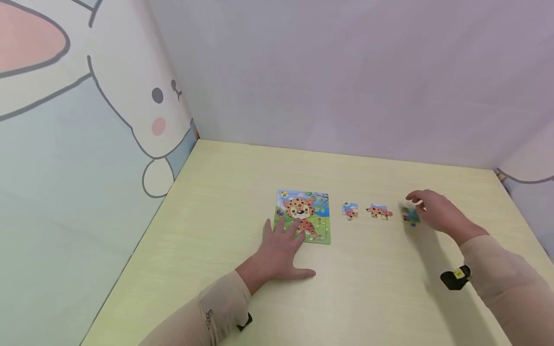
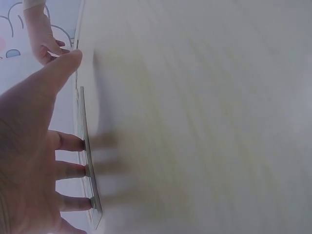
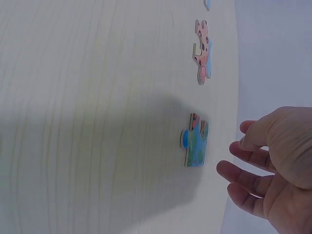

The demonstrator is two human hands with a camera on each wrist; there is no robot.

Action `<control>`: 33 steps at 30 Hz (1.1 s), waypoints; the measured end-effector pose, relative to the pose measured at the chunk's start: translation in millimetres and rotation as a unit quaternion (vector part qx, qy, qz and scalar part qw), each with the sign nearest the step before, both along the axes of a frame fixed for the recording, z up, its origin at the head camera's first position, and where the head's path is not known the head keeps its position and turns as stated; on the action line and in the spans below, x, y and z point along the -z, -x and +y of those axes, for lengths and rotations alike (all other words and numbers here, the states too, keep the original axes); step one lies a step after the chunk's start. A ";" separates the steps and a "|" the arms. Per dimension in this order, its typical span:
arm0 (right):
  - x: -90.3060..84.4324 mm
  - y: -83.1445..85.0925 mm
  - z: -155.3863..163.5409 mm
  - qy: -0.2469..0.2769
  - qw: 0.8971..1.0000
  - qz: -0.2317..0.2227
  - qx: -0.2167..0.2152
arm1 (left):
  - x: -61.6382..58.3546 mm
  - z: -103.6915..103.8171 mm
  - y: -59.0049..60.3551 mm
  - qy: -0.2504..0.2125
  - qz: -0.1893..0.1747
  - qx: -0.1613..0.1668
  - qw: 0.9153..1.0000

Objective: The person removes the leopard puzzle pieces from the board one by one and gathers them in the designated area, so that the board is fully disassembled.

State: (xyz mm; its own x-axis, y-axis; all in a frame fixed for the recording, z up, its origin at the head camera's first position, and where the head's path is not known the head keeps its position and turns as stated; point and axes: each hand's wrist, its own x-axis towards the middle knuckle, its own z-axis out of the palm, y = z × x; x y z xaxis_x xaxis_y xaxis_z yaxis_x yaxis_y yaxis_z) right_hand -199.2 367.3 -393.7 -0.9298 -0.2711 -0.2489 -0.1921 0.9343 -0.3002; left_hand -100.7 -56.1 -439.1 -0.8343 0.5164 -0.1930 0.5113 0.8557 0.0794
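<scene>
A square jigsaw puzzle (image 1: 321,226) with a spotted leopard cub on it lies flat on the table. My left hand (image 1: 279,252) is spread wide, its fingertips on the puzzle's lower left part and its thumb pointing right. To the right, three loose puzzle pieces lie in a row: a blue one with an ear (image 1: 349,210), a spotted orange one (image 1: 379,211) and a green-and-blue one (image 1: 411,216). Above the last piece hovers my right hand (image 1: 439,214), fingers loosely bent and apart from the piece. In the right wrist view the green-and-blue piece (image 3: 196,146) lies on the table beside those fingers.
The pale wooden table (image 1: 207,202) ends at a plain light wall (image 1: 329,81) behind. A side wall (image 1: 108,134) with a cartoon animal stands along the left, another on the right. Black wrist straps (image 1: 455,278) sit on both sleeves.
</scene>
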 end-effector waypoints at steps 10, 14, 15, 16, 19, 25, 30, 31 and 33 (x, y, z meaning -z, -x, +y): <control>-3.9 -3.7 -37.1 0.024 0.999 0.024 -0.026 | 2.2 2.4 -5.0 0.015 0.020 0.010 1.000; -6.3 -3.1 -68.0 0.041 0.997 0.038 -0.044 | 1.3 5.1 -12.1 0.033 0.037 0.021 0.999; -7.1 -3.1 -78.1 0.044 0.997 0.042 -0.051 | 0.9 5.7 -14.0 0.038 0.038 0.023 0.998; -7.7 -3.0 -88.7 0.049 0.996 0.046 -0.059 | 0.7 6.2 -15.9 0.038 0.038 0.023 0.998; -7.0 -3.0 -123.4 0.056 0.993 0.061 -0.086 | 1.7 6.5 -20.4 0.041 0.037 0.022 0.998; 0.8 -6.2 -189.2 0.060 0.983 0.081 -0.155 | 4.9 1.8 -27.0 0.024 0.038 0.004 0.999; 6.2 -7.9 -225.1 0.056 0.982 0.054 -0.173 | 3.5 -1.7 -29.8 0.023 0.040 -0.005 0.999; 7.7 -8.0 -229.6 0.055 0.982 0.048 -0.173 | 3.7 -2.0 -29.9 0.021 0.040 -0.004 0.999; 11.3 -7.6 -237.1 0.050 0.984 0.035 -0.169 | 3.8 -2.4 -30.4 0.017 0.041 -0.003 0.999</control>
State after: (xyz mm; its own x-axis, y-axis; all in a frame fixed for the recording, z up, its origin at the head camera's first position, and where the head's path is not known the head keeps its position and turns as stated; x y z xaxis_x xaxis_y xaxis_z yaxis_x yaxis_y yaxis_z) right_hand -191.5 130.2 -405.1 -0.7965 -0.5875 -0.1431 -0.5104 0.7801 -0.3617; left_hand -70.2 -58.5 -442.9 -0.8516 0.5052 -0.1402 0.5091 0.8607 0.0087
